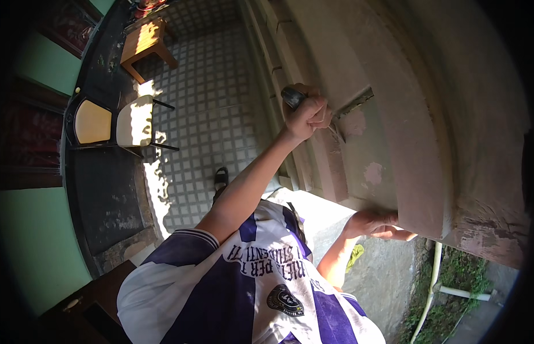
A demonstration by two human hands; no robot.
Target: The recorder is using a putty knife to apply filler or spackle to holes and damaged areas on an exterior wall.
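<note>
My left hand is closed in a fist around the dark, rounded handle of a scraper. Its thin blade, only partly visible, points at a recessed panel of the wall. A dark slot cuts into the surface just beyond that fist, and pinkish patches show on the pale panel. Lower and to the right, my right hand rests against the bottom edge of the wall with its fingers stretched out. No object shows in it, though part of the palm is hidden.
At the left, a chair with cream padding stands on the tiled floor, with a low wooden table farther off. Stepped ledges run along the wall. White pipes and green plants lie at lower right.
</note>
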